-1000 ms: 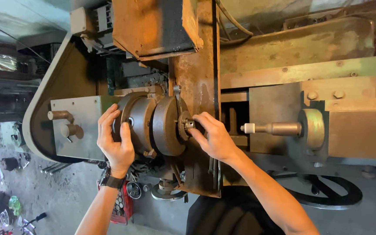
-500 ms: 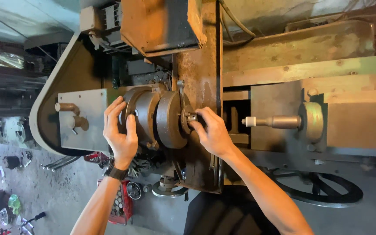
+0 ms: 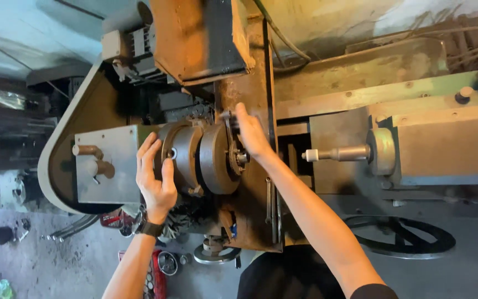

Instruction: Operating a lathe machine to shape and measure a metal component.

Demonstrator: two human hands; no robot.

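A round grey lathe chuck sits in the middle of an old rusty machine. My left hand, with a dark watch on its wrist, grips the back rim of the chuck, fingers spread over it. My right hand reaches across the chuck's face, and its fingers curl over the upper rim, where a small dark part sticks out. The jaws at the chuck's centre show just below that hand. Whether anything is clamped in them is hard to tell.
A grey headstock box with two levers lies left of the chuck. The tailstock spindle points at the chuck from the right. A rusty motor housing is above. A large handwheel and a small handwheel are below.
My right hand has left the chuck's centre and moved up to its upper rim. My left hand stays on the chuck's back rim. The view has shifted slightly.
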